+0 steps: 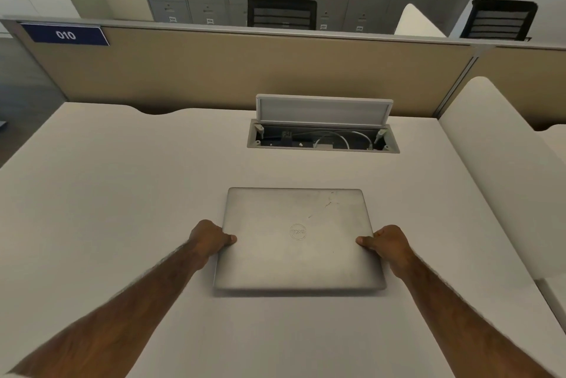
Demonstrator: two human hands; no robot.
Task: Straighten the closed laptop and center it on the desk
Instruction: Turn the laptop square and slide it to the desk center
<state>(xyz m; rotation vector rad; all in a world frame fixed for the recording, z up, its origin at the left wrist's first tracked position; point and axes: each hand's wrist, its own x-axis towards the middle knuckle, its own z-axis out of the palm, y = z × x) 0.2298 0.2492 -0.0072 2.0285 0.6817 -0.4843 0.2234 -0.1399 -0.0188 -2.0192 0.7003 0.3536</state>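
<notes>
Silver closed laptop (298, 240) lying square on the pale counter (122, 194), near of the open cable box (323, 139), its left and right edges pinched by left hand (209, 240) and right hand (389, 244), apparently to steer alignment.

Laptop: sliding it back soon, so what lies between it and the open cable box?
Only bare desk between laptop and cable box, per the head view.

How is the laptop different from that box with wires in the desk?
The laptop is shut flat; the cable box has its lid standing open. The laptop lies on the desk, held by the left hand and right hand; the cable box is sunk into it, untouched. Both are grey rectangles.
</notes>
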